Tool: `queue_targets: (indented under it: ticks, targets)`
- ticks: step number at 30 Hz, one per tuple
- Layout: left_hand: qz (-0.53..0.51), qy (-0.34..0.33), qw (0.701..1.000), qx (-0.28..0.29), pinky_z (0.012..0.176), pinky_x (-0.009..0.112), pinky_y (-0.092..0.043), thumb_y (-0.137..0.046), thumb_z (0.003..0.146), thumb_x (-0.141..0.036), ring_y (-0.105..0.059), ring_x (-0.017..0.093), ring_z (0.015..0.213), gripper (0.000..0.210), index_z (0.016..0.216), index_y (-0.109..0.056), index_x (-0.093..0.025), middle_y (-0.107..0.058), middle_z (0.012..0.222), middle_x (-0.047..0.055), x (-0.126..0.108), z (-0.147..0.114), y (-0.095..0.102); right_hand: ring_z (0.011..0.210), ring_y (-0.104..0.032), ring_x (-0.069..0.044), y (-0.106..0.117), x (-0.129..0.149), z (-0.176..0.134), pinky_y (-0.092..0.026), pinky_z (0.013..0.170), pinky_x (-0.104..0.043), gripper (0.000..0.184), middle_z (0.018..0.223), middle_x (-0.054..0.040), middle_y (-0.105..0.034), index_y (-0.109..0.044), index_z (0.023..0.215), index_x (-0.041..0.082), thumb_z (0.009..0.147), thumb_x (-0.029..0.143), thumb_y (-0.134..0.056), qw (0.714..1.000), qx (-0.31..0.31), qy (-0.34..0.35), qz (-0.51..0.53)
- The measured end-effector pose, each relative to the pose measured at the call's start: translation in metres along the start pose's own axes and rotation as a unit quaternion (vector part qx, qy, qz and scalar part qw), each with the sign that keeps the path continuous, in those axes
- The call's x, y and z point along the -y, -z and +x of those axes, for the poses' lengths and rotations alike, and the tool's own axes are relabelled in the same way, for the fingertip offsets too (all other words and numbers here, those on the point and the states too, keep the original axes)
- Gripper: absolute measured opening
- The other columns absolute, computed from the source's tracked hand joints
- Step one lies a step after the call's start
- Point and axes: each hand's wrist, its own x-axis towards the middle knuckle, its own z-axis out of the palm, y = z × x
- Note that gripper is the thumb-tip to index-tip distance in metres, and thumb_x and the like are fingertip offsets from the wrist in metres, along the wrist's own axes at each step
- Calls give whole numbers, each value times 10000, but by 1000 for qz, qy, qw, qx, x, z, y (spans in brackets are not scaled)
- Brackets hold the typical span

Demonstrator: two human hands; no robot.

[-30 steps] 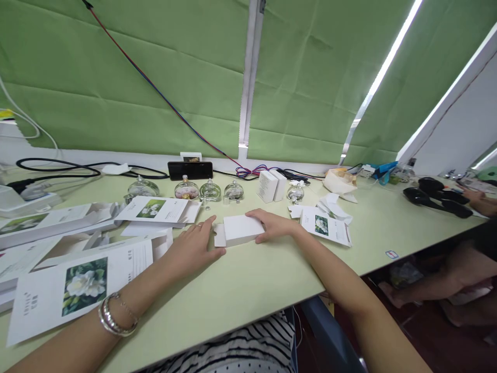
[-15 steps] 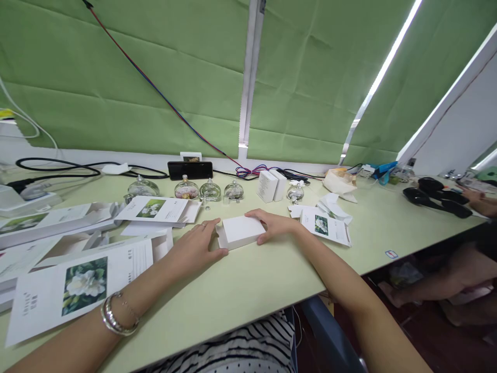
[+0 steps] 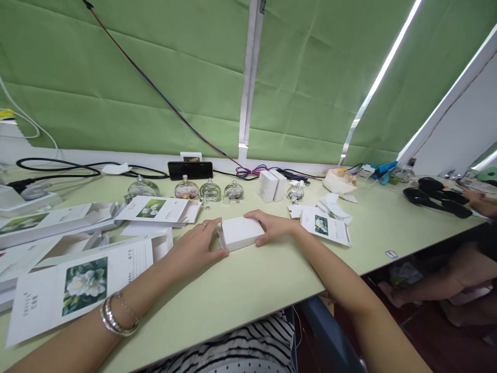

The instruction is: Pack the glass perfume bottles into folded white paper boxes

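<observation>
A small plain white carton (image 3: 242, 232) lies on the table between my two hands. My left hand (image 3: 200, 242) grips its left end, thumb at the near corner and fingers at the far one, where an end flap stands up. On the opposite end, my right hand (image 3: 274, 227) holds the carton between thumb and fingers. Just beyond stand several rounded glass perfume bottles, such as a clear bottle (image 3: 233, 191) and one with pink contents (image 3: 186, 189). Two white boxes (image 3: 267, 186) stand upright to their right.
Flower-printed cartons (image 3: 128, 264) cover the table's left side. To the right lie another printed carton (image 3: 326, 226) and crumpled paper (image 3: 334, 207). A black phone (image 3: 190, 170) leans at the back near cables (image 3: 254, 171). Another person's hand (image 3: 481, 201) shows at the far right, past black objects (image 3: 437, 197).
The flap at the carton's left end has been pushed more upright, closer to the carton, by my left hand. The carton has barely shifted.
</observation>
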Motion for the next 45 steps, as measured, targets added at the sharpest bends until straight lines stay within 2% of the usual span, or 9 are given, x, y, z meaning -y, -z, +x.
queue_targets:
  ticks: [8, 14, 18, 21, 30, 36, 40, 43, 45]
  targets:
    - [56, -18, 998, 8, 953, 422, -399, -545, 736, -484, -447, 332, 1220, 773, 1379, -334, -110, -483, 1337, 167, -3, 0, 3, 1268, -364, -269, -1, 5, 0, -314, 1060, -410, 892, 1381, -144, -343, -303, 1373, 150, 640, 381, -754, 1000, -9, -6, -23]
    - [210, 37, 973, -89, 992, 564, -308, -561, 746, -322, -345, 433, 1282, 586, 1271, -473, -76, -473, 1328, 243, 9, -8, 34, 1268, -340, -316, -8, 8, 2, -303, 1046, -472, 822, 1373, -171, -364, -321, 1354, 126, 692, 453, -681, 988, -97, -88, -81]
    - [232, 126, 963, 63, 676, 484, -472, -541, 659, -144, -640, 397, 860, 316, 963, -627, -131, -688, 854, 176, 21, -15, 55, 1188, -392, -310, -11, 11, 2, -360, 966, -462, 645, 1269, -144, -449, -391, 1254, 161, 730, 445, -634, 979, -142, -115, -95]
    - [240, 103, 964, 50, 635, 456, -474, -477, 646, -115, -651, 365, 807, 341, 943, -639, -165, -700, 822, 139, 28, -15, 54, 1112, -433, -294, -11, 16, 1, -402, 893, -430, 538, 1177, -125, -490, -420, 1166, 177, 744, 454, -609, 976, -154, -121, -95]
    - [-60, -37, 992, -104, 566, 317, -448, -377, 805, -381, -568, 194, 612, 319, 984, -621, -280, -675, 853, 19, -5, -19, 64, 1115, -488, -280, 1, 13, -2, -410, 912, -425, 488, 1200, -132, -522, -471, 1151, 166, 759, 418, -615, 987, -120, -72, -76]
    - [-323, -14, 875, -360, 646, 278, -437, -460, 842, -363, -529, 161, 812, 137, 887, -499, -240, -572, 952, -12, -13, -21, 57, 1348, -288, -257, -11, 10, 4, -261, 1085, -436, 588, 1464, -149, -288, -422, 1302, 185, 802, 444, -589, 991, -124, 29, -43]
    - [-473, 56, 786, -394, 528, 249, -395, -449, 839, -283, -485, 140, 734, 79, 857, -375, -264, -461, 888, -17, -10, -10, 45, 1268, -389, -245, -15, 21, 6, -341, 1030, -429, 592, 1366, -140, -415, -458, 1261, 199, 818, 591, -481, 968, -217, 115, 54]
    - [-560, 97, 719, -400, 459, 224, -353, -478, 785, -209, -453, 123, 626, 179, 805, -309, -264, -415, 796, -21, -11, -4, 36, 1164, -488, -237, -18, 38, 1, -420, 948, -387, 693, 1345, -130, -432, -423, 1288, 205, 762, 649, -509, 955, -180, 180, 150]
    - [-562, 98, 720, -396, 474, 222, -370, -499, 773, -210, -449, 120, 624, 217, 797, -288, -257, -406, 786, -24, -11, -1, 30, 1111, -526, -225, -21, 50, -3, -434, 918, -358, 682, 1323, -114, -462, -410, 1298, 210, 744, 557, -602, 962, -154, 182, 136]
